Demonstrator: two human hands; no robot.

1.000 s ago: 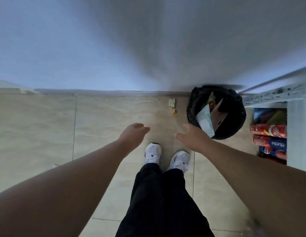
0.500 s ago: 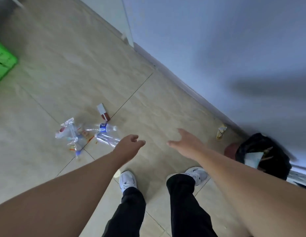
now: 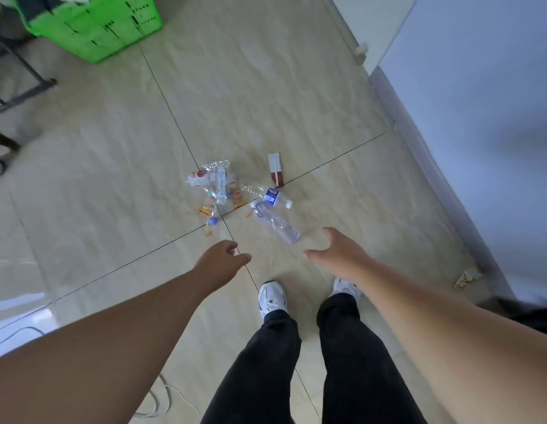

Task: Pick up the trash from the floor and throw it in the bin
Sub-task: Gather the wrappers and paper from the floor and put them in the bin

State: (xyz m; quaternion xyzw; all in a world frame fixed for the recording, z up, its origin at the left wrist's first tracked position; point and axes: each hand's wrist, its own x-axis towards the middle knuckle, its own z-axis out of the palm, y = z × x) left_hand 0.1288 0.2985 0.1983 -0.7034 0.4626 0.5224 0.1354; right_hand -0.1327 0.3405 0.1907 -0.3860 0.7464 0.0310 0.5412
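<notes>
The right hand (image 3: 339,255) is held spread and empty, the left hand (image 3: 220,263) loosely curled, also empty. The view has been swung away from the bin (image 3: 532,319), now at the right edge, and the trash pile, clear bottle (image 3: 275,223) nearest, is brought ahead; another pickup is judged next.

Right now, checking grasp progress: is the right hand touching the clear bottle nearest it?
Apart. The head view shows bare floor between the open right hand and the clear bottle.
</notes>
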